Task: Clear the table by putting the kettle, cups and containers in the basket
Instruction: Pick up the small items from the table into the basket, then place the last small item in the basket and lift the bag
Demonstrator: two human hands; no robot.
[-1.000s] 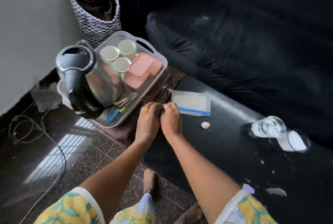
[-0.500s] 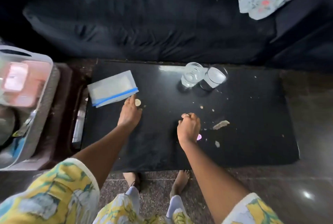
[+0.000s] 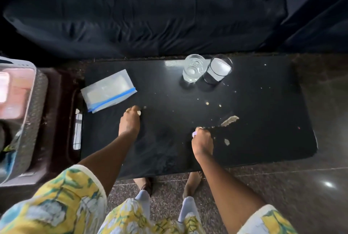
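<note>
Our left hand (image 3: 130,123) lies knuckles up on the black table (image 3: 263,136), the fingers curled narrow on a small pale round piece (image 3: 139,113). Our right hand (image 3: 202,140) is also curled tight, with something small and lilac (image 3: 194,134) at the thumb; what it is we cannot tell. Pale crumbs (image 3: 229,120) lie at 2 o'clock of it.

At 12 o'clock of the right hand stand two glasses, touching: a clear glass (image 3: 193,67) and a second glass (image 3: 218,70) with white content. A zip bag (image 3: 109,90) with blue strip lies at 11 o'clock of the left hand.

The basket (image 3: 28,105) is at 9 o'clock, cut by the frame edge and blurred; pink containers (image 3: 11,94) are inside.
</note>
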